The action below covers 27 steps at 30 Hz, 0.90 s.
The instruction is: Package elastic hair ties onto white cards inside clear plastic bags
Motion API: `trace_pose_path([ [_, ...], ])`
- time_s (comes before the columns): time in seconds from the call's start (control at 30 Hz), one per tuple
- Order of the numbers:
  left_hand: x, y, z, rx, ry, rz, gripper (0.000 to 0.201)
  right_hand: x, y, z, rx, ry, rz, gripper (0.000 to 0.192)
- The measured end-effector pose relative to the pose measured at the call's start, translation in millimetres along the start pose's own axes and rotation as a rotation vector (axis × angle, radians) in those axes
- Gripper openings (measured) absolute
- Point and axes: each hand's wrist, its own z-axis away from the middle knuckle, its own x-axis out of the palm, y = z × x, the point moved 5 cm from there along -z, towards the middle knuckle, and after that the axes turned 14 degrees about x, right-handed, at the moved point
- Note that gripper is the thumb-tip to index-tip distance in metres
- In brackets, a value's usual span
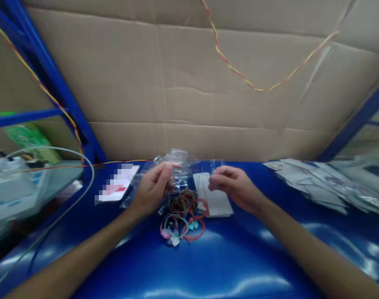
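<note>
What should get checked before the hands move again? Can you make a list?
1. Left hand has a grip on the clear plastic bag: ok.
2. Right hand pinches the bag's other edge: cannot tell, blurred.
3. Colourful hair ties lie together on the blue table: ok.
4. White card lies flat beside the ties: ok.
5. Bag mouth open: cannot tell.

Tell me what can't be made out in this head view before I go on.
- Card left of the left hand: its face is pixelated, unreadable.
- Clear plastic bag: what it holds is blurred; both hands pinch it, the right hand covering part.
- Coloured hair ties: count blurred, tangled.
- Flat packets at right: print too small, cut by the edge.
</note>
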Motion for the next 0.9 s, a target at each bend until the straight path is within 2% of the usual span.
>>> trace_pose_path([
  [0.07, 3.9, 2.7, 0.3, 0.022, -0.109, -0.089, 0.047, -13.3, -7.6, -3.2, -0.065, 0.094, -0.005, 0.025],
  [0.13, 13.9, 8.2, 4.1, 0.101, -0.272, -0.265, 0.04, -33.3, -18.3, -4.9, -0.193, 0.255, 0.041, 0.029],
  [0.23, 34.4, 13.8, 15.9, 0.223, -0.516, -0.504, 0.026, -60.3, -34.8, -1.6, -0.44, 0.551, 0.308, 0.031],
  [0.3, 43.7, 12.9, 23.0, 0.23, -0.581, -0.558, 0.025, -66.9, -39.0, -1.3, -0.531, 0.641, 0.493, 0.031],
  [0.37, 48.9, 10.8, 27.0, 0.227, -0.598, -0.573, 0.019, -65.1, -38.4, -4.2, -0.576, 0.647, 0.6, 0.029],
  [0.47, 49.6, 7.2, 27.6, 0.214, -0.583, -0.607, 0.015, -47.4, -37.4, -12.8, -0.654, 0.614, 0.737, 0.021],
  [0.57, 46.8, 5.7, 25.3, 0.19, -0.557, -0.645, 0.016, -16.5, -40.9, -28.7, -0.742, 0.542, 0.922, 0.017],
  [0.63, 46.9, 5.8, 24.5, 0.188, -0.568, -0.651, 0.016, 7.1, -43.8, -42.3, -0.774, 0.497, 1.058, 0.02],
  [0.8, 51.0, 4.4, 24.0, 0.192, -0.586, -0.645, 0.015, 66.1, -34.2, -79.2, -0.727, 0.399, 1.353, 0.023],
  [0.9, 49.7, 5.7, 21.4, 0.195, -0.548, -0.641, 0.015, 88.8, -17.2, -97.9, -0.649, 0.326, 1.457, 0.024],
])
